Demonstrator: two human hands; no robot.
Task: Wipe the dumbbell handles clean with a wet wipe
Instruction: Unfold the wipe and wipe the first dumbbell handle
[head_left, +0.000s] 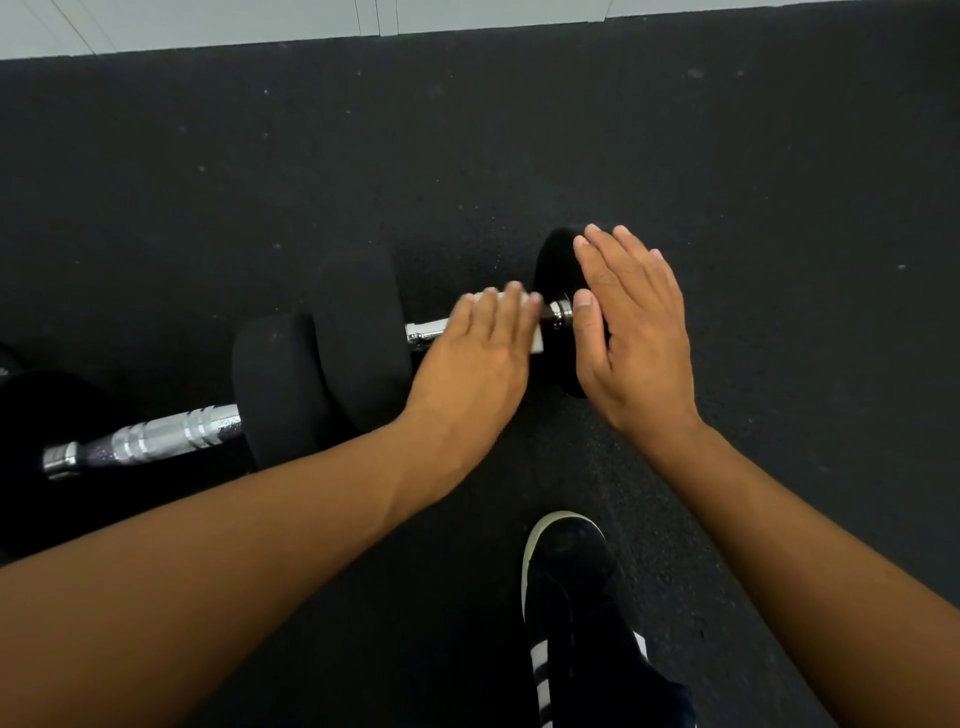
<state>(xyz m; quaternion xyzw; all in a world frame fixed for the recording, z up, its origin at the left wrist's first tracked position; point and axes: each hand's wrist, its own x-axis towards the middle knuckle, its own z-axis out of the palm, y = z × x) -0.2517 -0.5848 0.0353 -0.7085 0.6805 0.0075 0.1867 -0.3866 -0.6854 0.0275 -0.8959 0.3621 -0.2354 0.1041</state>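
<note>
Two black dumbbells with chrome handles lie on the floor. The right dumbbell's handle (427, 330) runs between a left head (358, 332) and a right head (558, 275). My left hand (478, 358) lies over that handle, pressing a white wet wipe (535, 338) onto it; the wipe shows only at my fingertips. My right hand (631, 322) rests flat, fingers together, against the right head. The left dumbbell (275, 384) lies nearer me, its handle (150, 439) bare.
Dark speckled rubber flooring (467, 156) spreads all around. A pale wall base (363, 18) runs along the top. My black shoe (569, 587) with white stripes stands below the hands.
</note>
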